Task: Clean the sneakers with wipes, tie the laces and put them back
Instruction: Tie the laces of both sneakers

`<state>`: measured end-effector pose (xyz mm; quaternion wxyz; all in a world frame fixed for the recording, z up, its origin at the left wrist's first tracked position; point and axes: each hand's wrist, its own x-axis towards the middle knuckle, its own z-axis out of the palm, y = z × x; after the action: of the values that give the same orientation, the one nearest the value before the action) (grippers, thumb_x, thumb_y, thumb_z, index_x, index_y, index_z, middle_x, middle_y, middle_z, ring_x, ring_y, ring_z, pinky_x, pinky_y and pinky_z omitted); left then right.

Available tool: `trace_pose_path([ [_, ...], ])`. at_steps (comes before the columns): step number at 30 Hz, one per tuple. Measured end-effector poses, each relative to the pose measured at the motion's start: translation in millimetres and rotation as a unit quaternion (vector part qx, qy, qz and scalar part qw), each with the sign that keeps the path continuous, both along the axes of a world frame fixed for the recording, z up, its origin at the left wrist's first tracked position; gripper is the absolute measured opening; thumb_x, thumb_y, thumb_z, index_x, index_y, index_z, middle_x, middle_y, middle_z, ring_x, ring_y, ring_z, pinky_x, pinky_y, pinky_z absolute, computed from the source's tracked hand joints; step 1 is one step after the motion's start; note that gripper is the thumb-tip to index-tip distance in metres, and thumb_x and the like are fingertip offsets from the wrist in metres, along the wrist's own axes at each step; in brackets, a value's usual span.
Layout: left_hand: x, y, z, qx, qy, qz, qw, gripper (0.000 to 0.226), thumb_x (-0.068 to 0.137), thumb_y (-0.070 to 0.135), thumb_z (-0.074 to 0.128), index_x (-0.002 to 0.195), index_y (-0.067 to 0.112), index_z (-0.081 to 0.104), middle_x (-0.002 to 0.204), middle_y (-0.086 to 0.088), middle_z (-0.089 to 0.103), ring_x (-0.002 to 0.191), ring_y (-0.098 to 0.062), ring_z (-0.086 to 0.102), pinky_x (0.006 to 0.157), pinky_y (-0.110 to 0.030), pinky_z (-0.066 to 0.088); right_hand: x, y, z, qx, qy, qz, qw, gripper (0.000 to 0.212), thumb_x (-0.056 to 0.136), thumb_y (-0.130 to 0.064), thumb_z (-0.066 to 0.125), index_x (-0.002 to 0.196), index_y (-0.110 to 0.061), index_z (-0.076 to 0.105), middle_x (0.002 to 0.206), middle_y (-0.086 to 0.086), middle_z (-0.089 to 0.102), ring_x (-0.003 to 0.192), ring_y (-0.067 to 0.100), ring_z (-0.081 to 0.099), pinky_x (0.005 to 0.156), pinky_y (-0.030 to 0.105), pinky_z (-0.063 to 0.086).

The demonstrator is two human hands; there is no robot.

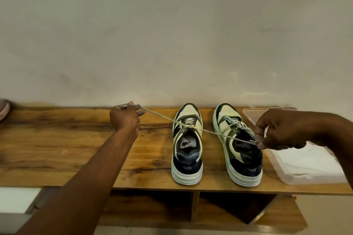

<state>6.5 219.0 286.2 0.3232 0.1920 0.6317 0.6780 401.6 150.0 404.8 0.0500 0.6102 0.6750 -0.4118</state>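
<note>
At nine o'clock the picture's edge cuts a pale rounded object (3, 109); what it is cannot be told. At three o'clock the right forearm hides part of the clear plastic box (298, 166). The right hand (280, 129) covers the lace end (246, 141) it pinches. The cubbies (229, 206) under the counter (57, 149) are too dark to read.

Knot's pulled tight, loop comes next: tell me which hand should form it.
Probably the right hand. It pinches its lace end low and closer to the left sneaker's knot. The left hand is stretched far out to the side, lace taut, so it must travel further back.
</note>
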Motion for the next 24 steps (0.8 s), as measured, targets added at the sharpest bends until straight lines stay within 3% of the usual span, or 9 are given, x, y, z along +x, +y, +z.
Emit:
trace_pose_path([
  [2,-0.3,-0.6,-0.7,-0.015,0.028,0.008,0.999,0.01,0.106,0.016,0.057,0.105,0.007,0.061,0.088,-0.007,0.077,0.065,-0.02,0.076,0.046,-0.028,0.046,4.5,1.3,-3.7,-0.008,-0.01,-0.005,1.0,0.006,0.091,-0.01,0.076,0.095,-0.006,0.072,0.058,0.011,0.055,0.045,0.016,0.033,0.045,0.023,0.022],
  [6,0.5,-3.1,-2.0,-0.04,0.081,0.025,0.996,0.025,0.106,0.018,0.058,0.081,0.016,0.059,0.076,-0.003,0.073,0.063,-0.022,0.074,0.06,-0.037,0.056,14.6,4.3,-12.1,-0.021,-0.025,-0.016,0.999,0.006,0.091,-0.009,0.075,0.095,-0.005,0.073,0.058,0.01,0.055,0.043,0.016,0.031,0.045,0.022,0.021],
  [11,-14.4,-1.2,-10.9,-0.08,0.145,0.066,0.984,0.022,0.1,0.03,0.062,0.093,0.012,0.072,0.057,0.011,0.071,0.055,-0.012,0.073,0.074,-0.047,0.064,24.9,11.1,-24.4,-0.03,-0.044,-0.026,0.998,0.01,0.091,-0.011,0.075,0.092,-0.002,0.074,0.059,0.01,0.055,0.043,0.016,0.03,0.045,0.02,0.022],
  [15,-15.7,-0.5,-11.9,-0.095,0.131,0.001,0.987,0.014,0.1,0.02,0.064,0.095,0.008,0.07,0.074,-0.003,0.077,0.054,-0.02,0.073,0.06,-0.038,0.059,27.6,17.6,-29.5,-0.008,-0.027,-0.038,0.999,0.007,0.091,-0.008,0.074,0.094,-0.002,0.074,0.06,0.011,0.058,0.045,0.017,0.033,0.046,0.022,0.023],
  [19,1.2,-7.9,-9.0,-0.134,0.145,-0.105,0.975,0.01,0.099,0.016,0.069,0.1,0.007,0.068,0.082,-0.009,0.078,0.054,-0.024,0.073,0.046,-0.026,0.045,19.9,25.3,-35.1,0.085,0.0,-0.041,0.996,0.01,0.084,-0.003,0.078,0.089,-0.011,0.076,0.074,0.009,0.073,0.055,0.018,0.051,0.048,0.028,0.035],
  [21,13.8,-15.2,-6.1,-0.147,0.173,-0.17,0.959,0.021,0.095,0.022,0.074,0.106,0.007,0.064,0.089,-0.012,0.077,0.057,-0.024,0.072,0.048,-0.027,0.044,10.2,29.2,-36.4,0.176,-0.02,-0.024,0.984,0.018,0.08,-0.005,0.08,0.085,-0.022,0.076,0.085,0.002,0.076,0.076,0.018,0.066,0.064,0.035,0.05],
  [22,20.5,-19.1,-4.2,-0.152,0.205,-0.192,0.948,0.03,0.093,0.026,0.077,0.11,0.008,0.061,0.092,-0.011,0.076,0.058,-0.023,0.072,0.051,-0.028,0.046,3.1,30.3,-36.5,0.223,-0.028,-0.02,0.974,0.021,0.078,-0.007,0.08,0.085,-0.027,0.075,0.089,-0.002,0.075,0.082,0.014,0.067,0.072,0.035,0.053],
  [24,35.5,-29.1,1.7,-0.151,0.301,-0.216,0.916,0.04,0.089,0.032,0.081,0.117,0.018,0.056,0.096,-0.003,0.073,0.06,-0.021,0.074,0.057,-0.03,0.052,-16.6,31.4,-40.0,0.316,-0.014,-0.019,0.948,0.025,0.077,-0.012,0.08,0.086,-0.034,0.073,0.094,-0.01,0.07,0.081,0.003,0.061,0.073,0.032,0.05],
])
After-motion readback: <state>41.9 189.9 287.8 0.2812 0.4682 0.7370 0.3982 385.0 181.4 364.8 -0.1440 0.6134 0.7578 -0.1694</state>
